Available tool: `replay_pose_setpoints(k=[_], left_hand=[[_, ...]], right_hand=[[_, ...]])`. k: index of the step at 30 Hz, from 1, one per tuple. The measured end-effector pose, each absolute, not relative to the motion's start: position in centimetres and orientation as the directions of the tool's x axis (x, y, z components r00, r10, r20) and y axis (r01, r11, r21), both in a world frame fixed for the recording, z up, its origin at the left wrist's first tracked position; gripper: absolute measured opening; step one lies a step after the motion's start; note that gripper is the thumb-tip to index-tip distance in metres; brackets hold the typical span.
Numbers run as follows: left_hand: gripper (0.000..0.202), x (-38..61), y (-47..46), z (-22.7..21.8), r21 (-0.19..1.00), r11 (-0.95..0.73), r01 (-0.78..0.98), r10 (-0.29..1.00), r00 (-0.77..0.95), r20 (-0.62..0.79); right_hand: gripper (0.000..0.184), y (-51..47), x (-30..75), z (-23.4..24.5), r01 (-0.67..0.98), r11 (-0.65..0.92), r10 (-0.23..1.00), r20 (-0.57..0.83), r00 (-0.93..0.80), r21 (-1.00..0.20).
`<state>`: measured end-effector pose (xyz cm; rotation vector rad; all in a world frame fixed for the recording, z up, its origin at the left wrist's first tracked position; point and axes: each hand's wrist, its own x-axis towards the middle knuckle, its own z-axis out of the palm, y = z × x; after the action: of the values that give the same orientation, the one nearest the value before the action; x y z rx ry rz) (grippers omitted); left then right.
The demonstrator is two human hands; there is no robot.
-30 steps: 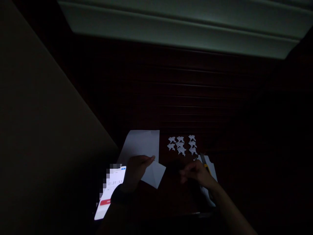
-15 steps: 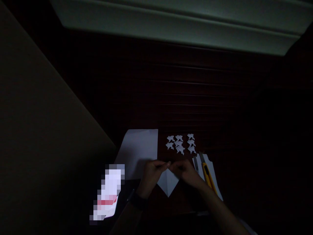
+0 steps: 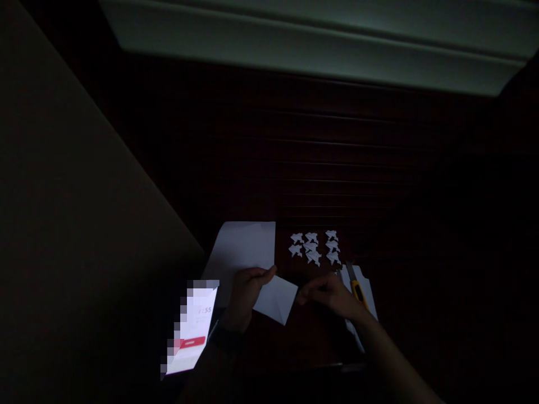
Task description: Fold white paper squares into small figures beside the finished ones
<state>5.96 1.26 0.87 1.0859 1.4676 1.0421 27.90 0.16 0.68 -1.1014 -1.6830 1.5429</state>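
My left hand (image 3: 243, 296), with a dark band on its wrist, grips the left corner of a small white square of paper (image 3: 278, 298) between thumb and fingers. The square is tilted and a faint crease crosses it. Close to its right corner is my right hand (image 3: 332, 294), its fingers curled together; no paper shows between them, and whether the fingertips touch the corner is hard to see in the dim light. Behind the left hand lies a larger white sheet (image 3: 250, 241), partly covered by that hand.
Several small folded paper figures (image 3: 311, 247) stand in rows on the dark tabletop (image 3: 303, 348). To the right, a yellow utility knife (image 3: 357, 290) lies on white paper (image 3: 369, 294), partly behind the right arm. A lit phone (image 3: 196, 325) is at the left.
The paper square has turned and now lies in the left hand alone. My right hand has come away from the left, slightly rightward. The view has shifted a little.
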Motion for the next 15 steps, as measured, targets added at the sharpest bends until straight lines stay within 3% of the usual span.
replay_pose_setpoints(k=[5,8,15], left_hand=[[0.036,6.1,0.8,1.9,0.978,0.198,0.066,0.969,-0.164,-0.185],[0.035,7.4,0.3,2.0,0.978,0.204,0.037,0.976,-0.085,-0.200],[0.028,8.2,0.2,1.6,0.983,0.180,0.041,0.973,0.138,-0.184]], right_hand=[[0.025,0.2,28.1,0.6,0.170,0.029,0.955,-0.023,-0.297,-0.985],[0.032,0.0,26.6,0.3,0.112,0.009,0.968,-0.019,-0.251,-0.994],[0.030,0.6,25.5,-1.5,0.158,-0.019,0.998,-0.029,-0.062,-0.987]])
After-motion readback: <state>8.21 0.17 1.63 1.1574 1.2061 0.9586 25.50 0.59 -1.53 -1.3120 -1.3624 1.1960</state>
